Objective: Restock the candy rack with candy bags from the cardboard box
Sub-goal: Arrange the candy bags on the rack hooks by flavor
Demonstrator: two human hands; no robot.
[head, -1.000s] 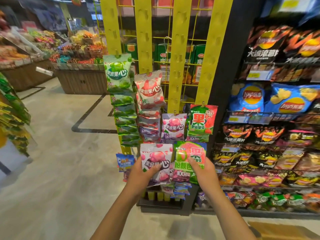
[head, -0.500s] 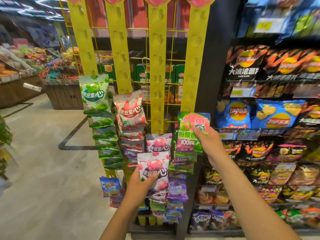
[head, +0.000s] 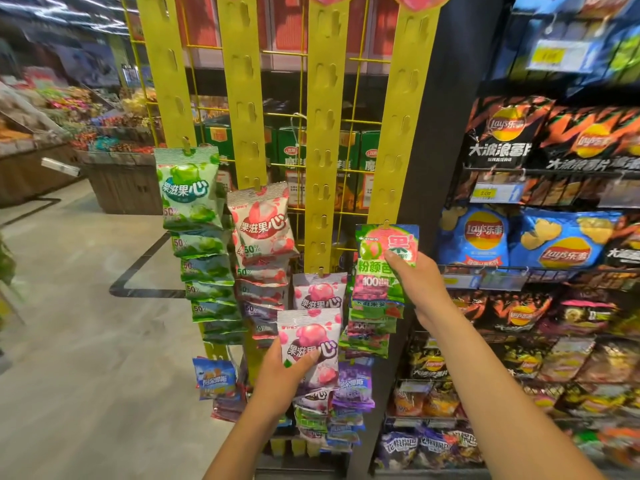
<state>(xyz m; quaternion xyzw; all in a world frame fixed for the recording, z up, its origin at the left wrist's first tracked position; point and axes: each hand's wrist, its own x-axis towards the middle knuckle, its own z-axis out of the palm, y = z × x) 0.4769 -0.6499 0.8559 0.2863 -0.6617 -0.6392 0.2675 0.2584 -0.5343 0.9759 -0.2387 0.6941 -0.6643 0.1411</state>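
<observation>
The candy rack is a yellow wire grid with four yellow hanging strips. My right hand pinches a green and pink candy bag held up against the rightmost strip, its top at a hook. My left hand grips a pink and white candy bag low in front of the third strip, just under a hanging bag of the same kind. Green bags and red and white bags hang on the two left strips. No cardboard box is in view.
A dark shelf unit full of chip bags stands directly right of the rack. Wooden produce bins stand at the back left. Grey floor stretches to the left. Small blue and purple bags hang near the rack's bottom.
My right hand has lifted the green and pink bag from waist height up to the rightmost strip. My left hand keeps its pink bag low. My view has tilted upward.
</observation>
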